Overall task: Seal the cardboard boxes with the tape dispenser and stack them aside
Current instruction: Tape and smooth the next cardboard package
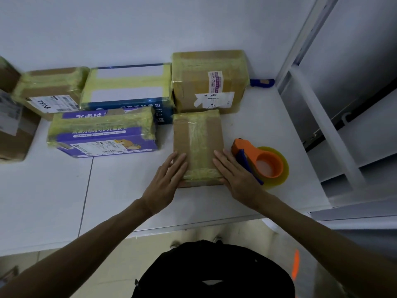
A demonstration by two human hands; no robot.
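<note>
The small cardboard box (198,147) lies flat on the white table (107,190) right in front of you, its flaps closed under a broad strip of yellowish, crinkled tape running down the middle and across the near end. What it holds cannot be seen.

Your left hand (166,179) rests on its near left corner and your right hand (236,175) on its near right corner. Both lie flat with straight fingers, pressing rather than clasping, so neither is clenched on anything.

The tape dispenser (257,162) sits on the table just beside your right hand, touching or almost touching the back of it. It has an orange plastic body, a dark blue handle part, and a round roll of translucent yellow tape.

Behind the small box stands a larger brown carton (209,82), taped at the edges and carrying white labels. To its left is a blue and white box (126,87) crossed with yellow tape. In front of that one lies a purple printed box (103,132) with glossy tape over both ends. Further left sits a brown box with a white label (49,91), and another brown carton (12,130) stands at the table's left edge. All are shut.

A small blue object (262,82) lies behind the larger carton, and a pale metal frame (322,104) rises to the right.
</note>
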